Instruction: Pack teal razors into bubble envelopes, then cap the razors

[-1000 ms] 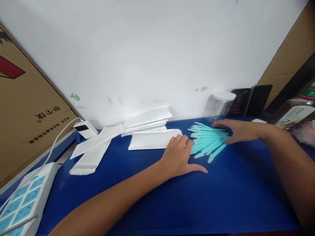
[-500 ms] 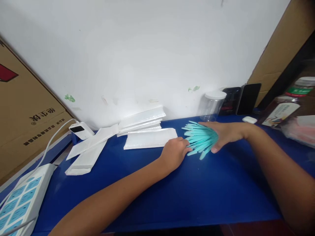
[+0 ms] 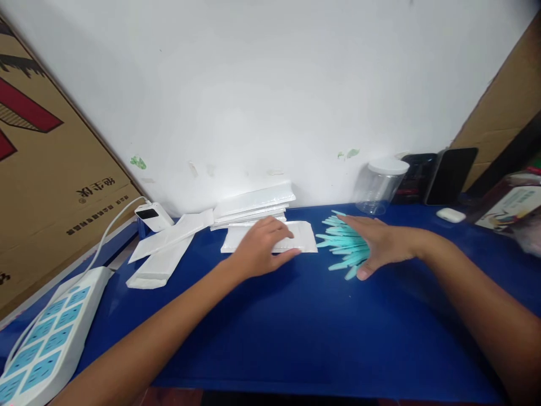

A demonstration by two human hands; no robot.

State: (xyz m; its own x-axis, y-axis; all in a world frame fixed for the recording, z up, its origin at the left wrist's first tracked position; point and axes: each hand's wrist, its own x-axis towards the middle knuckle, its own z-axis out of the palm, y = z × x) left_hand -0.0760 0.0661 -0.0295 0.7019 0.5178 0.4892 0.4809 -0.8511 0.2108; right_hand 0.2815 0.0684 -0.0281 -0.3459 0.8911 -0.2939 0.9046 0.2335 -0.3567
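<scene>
My left hand is over a white padded envelope, its thumb and fingers apart, with nothing visible in it. Whether the fingertips touch the envelope, I cannot tell. Just to the right, my right hand curves around a loose bundle of flat teal sticks. Its thumb lies on the near side and its fingers on the far side, and the palm hides the sticks' right ends. Their free ends fan out leftward. Behind my left hand sits a stack of similar white envelopes.
Two white envelopes overlap at left, beside a white device with a screen. A power strip fills the near left of the blue table. A clear jar, phones and a white case are at back right.
My left hand has moved left from the teal sticks to the white envelope, and its fingers have spread. My right hand stays around the sticks. The view has turned slightly left.
</scene>
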